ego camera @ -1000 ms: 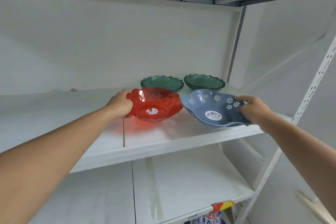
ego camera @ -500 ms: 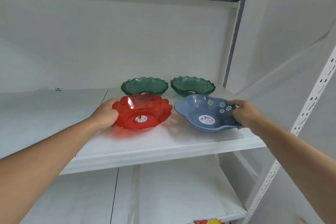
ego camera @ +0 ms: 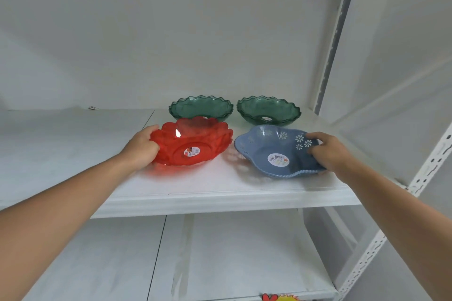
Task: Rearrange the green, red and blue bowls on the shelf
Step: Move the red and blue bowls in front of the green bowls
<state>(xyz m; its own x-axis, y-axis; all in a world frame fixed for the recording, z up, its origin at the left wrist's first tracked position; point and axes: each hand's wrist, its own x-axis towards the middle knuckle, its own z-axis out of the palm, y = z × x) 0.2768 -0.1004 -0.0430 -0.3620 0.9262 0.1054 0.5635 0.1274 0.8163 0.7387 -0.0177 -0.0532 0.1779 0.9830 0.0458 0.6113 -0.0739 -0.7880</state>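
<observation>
Our left hand (ego camera: 141,148) clasps the red bowl (ego camera: 192,144), our right hand (ego camera: 329,151) the blue bowl (ego camera: 276,151); both have lowered onto the shelf (ego camera: 220,190), likely placed.

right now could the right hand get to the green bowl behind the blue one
Probably yes, once freed. The right hand grips the blue bowl, which sits directly in front of the right green bowl. Nothing covers that bowl, so reaching over the blue one looks open.
</observation>
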